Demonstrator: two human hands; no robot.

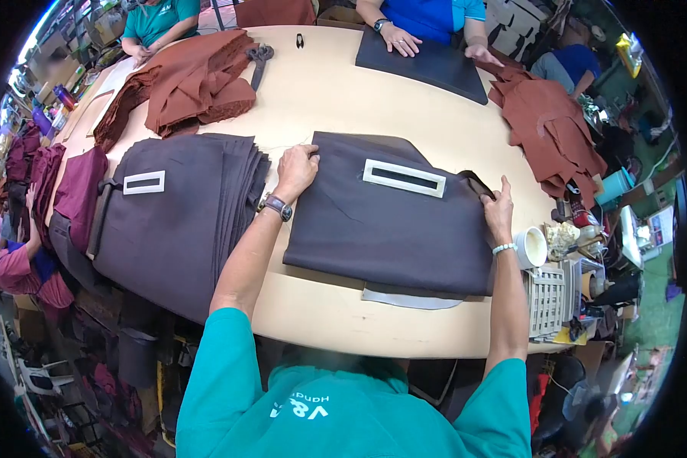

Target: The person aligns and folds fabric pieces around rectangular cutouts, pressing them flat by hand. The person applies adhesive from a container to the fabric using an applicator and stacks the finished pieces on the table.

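A dark grey fabric piece [389, 221] with a pale rectangular frame [404, 178] on it lies before me on the table. My left hand [298, 168] pinches its upper left corner. At its right edge, my right hand [498, 210] holds the fabric between thumb and fingers, index finger raised, where a dark edge curls up. Under the fabric's near edge a light grey sheet [412, 298] sticks out. To the left lies a stack of similar dark fabric [175, 221], with another pale frame [143, 182] on top.
Rust-brown cloth lies at the back left [198, 84] and right [546, 122]. Scissors [259, 65] rest behind the stack. A white cup [531, 247] and a slatted basket [546, 301] stand right of my arm. Across the table [320, 91], a person's hands touch a black board [420, 67].
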